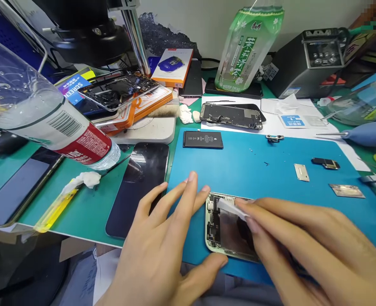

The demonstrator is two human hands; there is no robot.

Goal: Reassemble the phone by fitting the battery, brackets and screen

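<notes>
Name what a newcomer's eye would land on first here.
The opened phone at the front of the blue mat stands out first: the right hand pinches a small white piece over it, the left hand spread beside it. Next come the big red-and-white-labelled bottle at left and the green-labelled bottle at the back.

Blue mat (235,172) passable behind phone (230,238); black bit (266,163), seemingly loose, intervenes.
</notes>
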